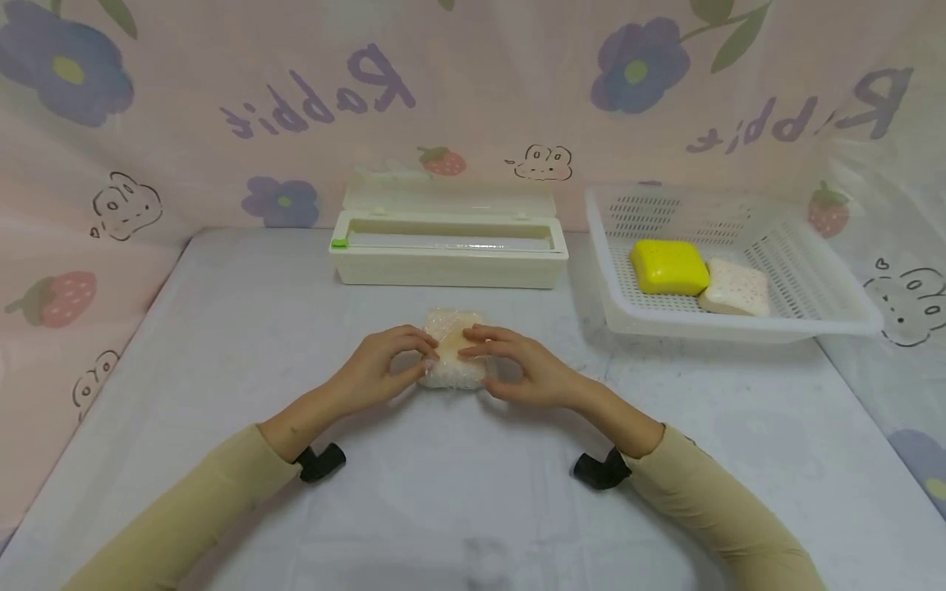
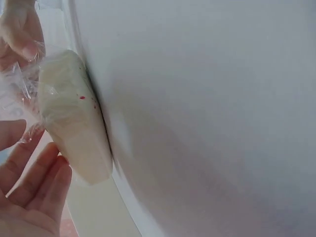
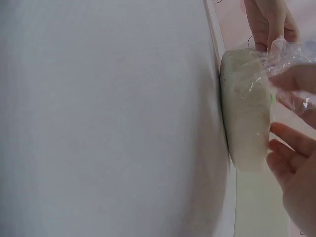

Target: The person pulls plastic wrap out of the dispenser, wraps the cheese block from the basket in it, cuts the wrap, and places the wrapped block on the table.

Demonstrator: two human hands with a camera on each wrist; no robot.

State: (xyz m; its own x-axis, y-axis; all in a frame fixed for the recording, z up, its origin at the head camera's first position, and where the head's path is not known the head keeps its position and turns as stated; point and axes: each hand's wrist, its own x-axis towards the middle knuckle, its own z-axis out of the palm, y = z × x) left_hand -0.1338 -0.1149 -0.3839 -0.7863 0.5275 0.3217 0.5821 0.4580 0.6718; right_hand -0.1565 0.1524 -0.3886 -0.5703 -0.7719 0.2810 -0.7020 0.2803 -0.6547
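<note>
Clear plastic film (image 3: 289,54) covered an off-white, red-flecked block (image 1: 451,345) mid-frame; loose film above it stood unflattened. Left hand (image 1: 373,365) apparently pinched film; right hand (image 1: 532,365) relaxed, thumb apart.

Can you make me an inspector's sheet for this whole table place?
Surface: faintly marked white table.
Job's things: pale block in clear film, lying on the table; long white box behind it, lid open.
Clutter: white basket on the right, holding a yellow block and a speckled block.
Left hand: touching the wrapped block; can't tell whether it pinches film.
Right hand: touching the block's other side.
Cables: nothing seen.
Surroundings: flower-and-rabbit-print curtain behind.
</note>
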